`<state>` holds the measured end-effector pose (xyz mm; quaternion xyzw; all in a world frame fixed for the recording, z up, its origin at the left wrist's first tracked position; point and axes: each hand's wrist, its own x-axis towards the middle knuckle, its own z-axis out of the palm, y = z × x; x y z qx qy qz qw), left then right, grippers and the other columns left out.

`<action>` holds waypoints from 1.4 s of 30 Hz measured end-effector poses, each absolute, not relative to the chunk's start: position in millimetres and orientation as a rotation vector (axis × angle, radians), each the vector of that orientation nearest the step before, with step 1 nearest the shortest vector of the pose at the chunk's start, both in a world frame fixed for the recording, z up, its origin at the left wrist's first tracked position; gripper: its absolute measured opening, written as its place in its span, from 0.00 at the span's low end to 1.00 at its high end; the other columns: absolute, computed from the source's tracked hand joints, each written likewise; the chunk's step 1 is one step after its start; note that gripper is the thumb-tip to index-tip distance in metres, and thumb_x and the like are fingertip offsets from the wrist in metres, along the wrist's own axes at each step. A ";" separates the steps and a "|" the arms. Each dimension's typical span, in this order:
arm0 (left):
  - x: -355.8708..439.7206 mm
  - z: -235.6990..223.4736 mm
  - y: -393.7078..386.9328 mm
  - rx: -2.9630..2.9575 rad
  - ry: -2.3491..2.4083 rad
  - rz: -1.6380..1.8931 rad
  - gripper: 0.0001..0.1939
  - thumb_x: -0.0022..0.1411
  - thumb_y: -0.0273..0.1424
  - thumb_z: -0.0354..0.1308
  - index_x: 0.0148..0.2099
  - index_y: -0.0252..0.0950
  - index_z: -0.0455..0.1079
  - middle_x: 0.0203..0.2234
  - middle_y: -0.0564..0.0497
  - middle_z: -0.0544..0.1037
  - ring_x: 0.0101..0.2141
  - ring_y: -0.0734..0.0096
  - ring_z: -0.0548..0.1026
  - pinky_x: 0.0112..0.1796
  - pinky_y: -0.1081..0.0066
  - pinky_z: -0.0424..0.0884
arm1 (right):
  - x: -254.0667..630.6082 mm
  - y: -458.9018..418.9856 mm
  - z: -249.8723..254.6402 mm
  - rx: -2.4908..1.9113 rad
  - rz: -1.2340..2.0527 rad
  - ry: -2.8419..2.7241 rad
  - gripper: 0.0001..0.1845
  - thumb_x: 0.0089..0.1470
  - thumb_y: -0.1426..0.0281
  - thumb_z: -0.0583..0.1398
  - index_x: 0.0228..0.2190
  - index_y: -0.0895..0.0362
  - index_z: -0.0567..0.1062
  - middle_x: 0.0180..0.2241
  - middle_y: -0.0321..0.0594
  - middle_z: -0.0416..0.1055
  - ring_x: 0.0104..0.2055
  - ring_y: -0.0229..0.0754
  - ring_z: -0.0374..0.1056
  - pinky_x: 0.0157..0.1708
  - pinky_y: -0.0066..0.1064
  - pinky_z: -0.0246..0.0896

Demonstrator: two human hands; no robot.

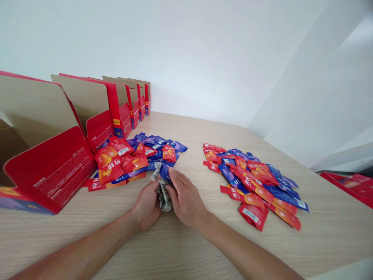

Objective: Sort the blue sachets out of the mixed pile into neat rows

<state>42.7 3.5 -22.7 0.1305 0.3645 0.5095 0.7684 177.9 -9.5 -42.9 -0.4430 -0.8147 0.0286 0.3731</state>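
Two bare forearms (233, 247) are slanting over the pale table (186, 256), and ahead of them the hands are meeting — the left hand (147, 206) is gripping a crumpled grey printed wad (165, 198), while the right hand (186, 198) is holding a blue packet (165, 172) at the wad's top. Just beyond the hands and to their left, a red-and-blue pile (109, 161) is lying beside open boxes (55, 167) standing in a row; well to the hands' right, a second pile (264, 171) is spreading loosely — red and blue packets overlapping.
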 end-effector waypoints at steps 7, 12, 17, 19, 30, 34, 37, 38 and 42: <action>39.9 -16.2 0.5 0.269 0.823 1.018 0.13 0.73 0.27 0.50 0.44 0.28 0.77 0.31 0.43 0.84 0.31 0.63 0.83 0.34 0.68 0.81 | 180.1 -28.1 -21.3 -0.976 0.047 -2.060 0.24 0.69 0.75 0.53 0.63 0.58 0.72 0.54 0.51 0.80 0.55 0.48 0.78 0.56 0.40 0.74; 41.5 -12.6 -5.1 0.385 0.722 0.965 0.12 0.72 0.26 0.52 0.48 0.31 0.78 0.35 0.43 0.85 0.33 0.61 0.84 0.36 0.65 0.82 | 190.6 -10.4 -13.0 -1.203 0.327 -1.581 0.19 0.71 0.64 0.55 0.59 0.55 0.72 0.48 0.46 0.82 0.48 0.48 0.80 0.50 0.40 0.76; 41.9 -12.1 -3.9 0.377 0.724 0.992 0.12 0.71 0.24 0.53 0.49 0.32 0.78 0.35 0.45 0.85 0.31 0.63 0.84 0.36 0.67 0.82 | 190.9 5.5 -36.9 -1.262 0.202 -1.667 0.22 0.67 0.71 0.53 0.59 0.59 0.72 0.57 0.56 0.73 0.59 0.51 0.71 0.61 0.50 0.69; 41.7 -11.9 -3.3 0.366 0.739 1.018 0.12 0.71 0.23 0.53 0.50 0.32 0.78 0.35 0.46 0.85 0.30 0.65 0.84 0.36 0.68 0.82 | 187.7 2.5 -41.3 -1.249 0.158 -1.783 0.23 0.69 0.72 0.50 0.59 0.59 0.73 0.59 0.56 0.72 0.62 0.50 0.69 0.64 0.50 0.65; 38.1 -16.9 1.8 0.359 0.791 1.136 0.11 0.70 0.22 0.54 0.50 0.30 0.76 0.34 0.46 0.85 0.32 0.65 0.83 0.35 0.70 0.81 | 177.7 -25.1 -19.0 -1.227 0.121 -2.155 0.24 0.66 0.73 0.52 0.61 0.63 0.72 0.52 0.56 0.79 0.55 0.54 0.74 0.58 0.45 0.70; 41.4 -12.7 -4.1 0.435 0.753 1.089 0.11 0.70 0.23 0.54 0.51 0.32 0.76 0.35 0.46 0.85 0.34 0.63 0.84 0.37 0.68 0.81 | 203.0 -7.1 5.0 -1.421 0.246 -1.946 0.16 0.68 0.70 0.52 0.45 0.55 0.80 0.33 0.43 0.81 0.33 0.47 0.76 0.38 0.37 0.72; 44.4 -16.9 -10.0 0.524 0.726 1.042 0.09 0.71 0.29 0.57 0.49 0.34 0.77 0.33 0.46 0.84 0.35 0.61 0.84 0.37 0.66 0.81 | 227.5 27.4 17.9 -1.442 0.493 -1.582 0.08 0.61 0.69 0.59 0.36 0.55 0.80 0.28 0.39 0.79 0.30 0.44 0.75 0.33 0.33 0.69; 45.0 -19.7 -11.4 0.557 0.724 1.033 0.08 0.70 0.32 0.60 0.47 0.34 0.77 0.32 0.47 0.84 0.35 0.60 0.84 0.37 0.66 0.81 | 234.9 41.8 20.4 -1.435 0.613 -1.446 0.06 0.59 0.69 0.62 0.34 0.56 0.80 0.27 0.38 0.79 0.29 0.43 0.74 0.32 0.32 0.69; 45.2 -29.4 -13.6 0.759 0.702 1.004 0.16 0.59 0.44 0.73 0.36 0.36 0.78 0.27 0.49 0.82 0.36 0.59 0.83 0.38 0.69 0.79 | 253.5 104.2 24.0 -1.471 0.797 -1.148 0.10 0.50 0.65 0.69 0.29 0.58 0.76 0.22 0.37 0.76 0.22 0.40 0.71 0.26 0.31 0.69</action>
